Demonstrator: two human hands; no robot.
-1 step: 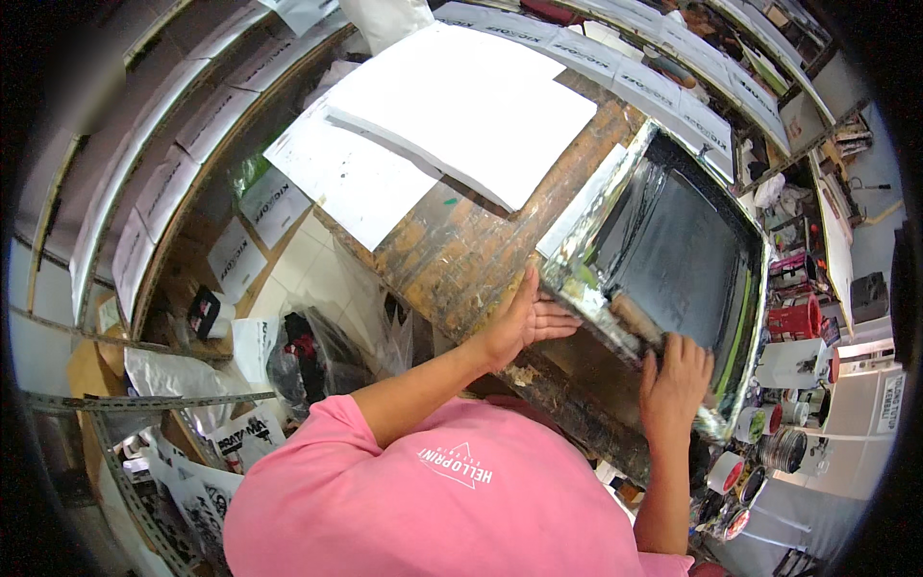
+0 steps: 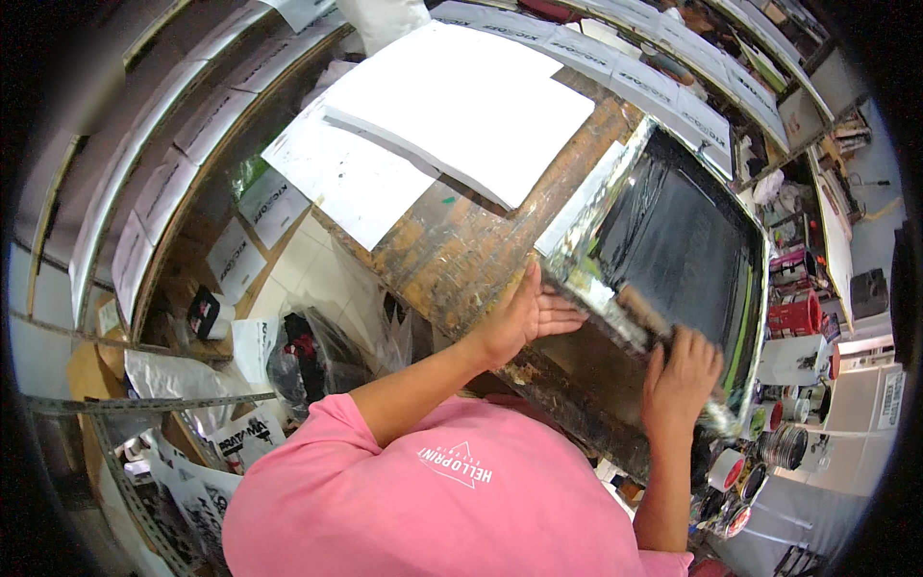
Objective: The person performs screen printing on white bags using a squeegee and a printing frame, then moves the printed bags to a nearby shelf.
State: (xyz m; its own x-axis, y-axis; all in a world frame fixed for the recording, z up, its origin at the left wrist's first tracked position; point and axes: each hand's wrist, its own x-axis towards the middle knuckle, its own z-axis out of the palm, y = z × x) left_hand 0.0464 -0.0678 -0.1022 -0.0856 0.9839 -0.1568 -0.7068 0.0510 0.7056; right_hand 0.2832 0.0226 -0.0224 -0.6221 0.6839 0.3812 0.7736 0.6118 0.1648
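A screen printing frame [image 2: 765, 274] lies tilted on the right of the wooden table, its mesh [image 2: 687, 221] dark with wet-looking black ink. My right hand [image 2: 683, 377] is closed round a squeegee [image 2: 642, 310] with a worn wooden handle, at the near side of the frame. Part of the squeegee is hidden under my fingers. My left hand [image 2: 519, 322] rests with fingers stretched out at the table's edge, by the frame's near left corner. It holds nothing. White paper [image 2: 567, 207] shows beneath the frame's left side.
A thick stack of white sheets [image 2: 461, 101] covers the far part of the table [image 2: 447, 260], with a loose stained sheet [image 2: 341, 178] beside it. Racks with printed sheets [image 2: 212, 120] curve round the far and left sides. Several ink tins [image 2: 784, 447] stand at the right.
My right hand and the squeegee have shifted slightly to the right along the frame's near side. My left hand stays about where it was.
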